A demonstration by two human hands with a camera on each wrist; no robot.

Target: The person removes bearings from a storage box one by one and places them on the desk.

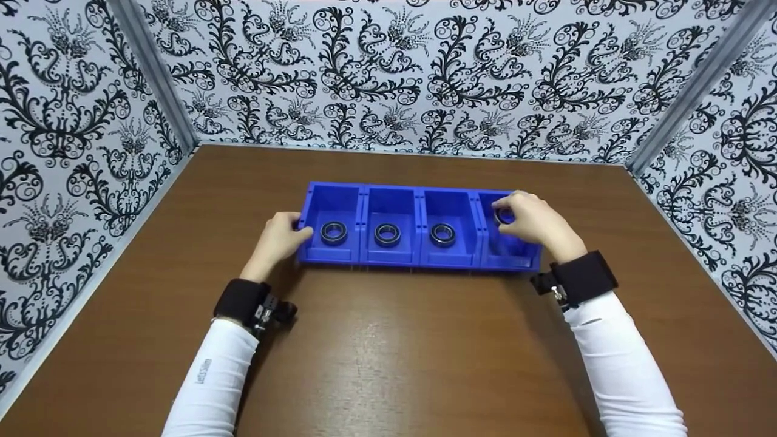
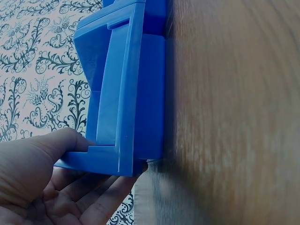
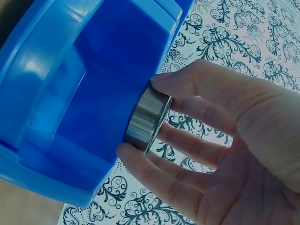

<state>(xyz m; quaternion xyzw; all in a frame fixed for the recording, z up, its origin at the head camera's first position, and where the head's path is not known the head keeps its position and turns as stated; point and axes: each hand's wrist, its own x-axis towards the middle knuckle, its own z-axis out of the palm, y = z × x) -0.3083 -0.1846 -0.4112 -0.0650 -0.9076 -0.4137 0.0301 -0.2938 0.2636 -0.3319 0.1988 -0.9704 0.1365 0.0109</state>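
Observation:
A row of joined blue bins (image 1: pixel 388 264) stands on the brown table. My left hand (image 1: pixel 280 238) grips the left end wall of the row, thumb over the rim and fingers below it in the left wrist view. Between thumb and fingertips my right hand (image 1: pixel 537 223) pinches a ball bearing (image 3: pixel 148 117), its steel outer side showing, over the rightmost bin (image 3: pixel 70 112). In the other bins lie a left bearing (image 1: pixel 334 233), a second bearing (image 1: pixel 387 235) and a third bearing (image 1: pixel 442 235), one to each bin, flat on the floor.
The wooden table (image 1: pixel 376 352) stretches in front of the bins and to both sides. Patterned wall panels (image 1: pixel 388 79) close it off at the back, left and right, with grey metal posts (image 1: pixel 159 79) at the corners.

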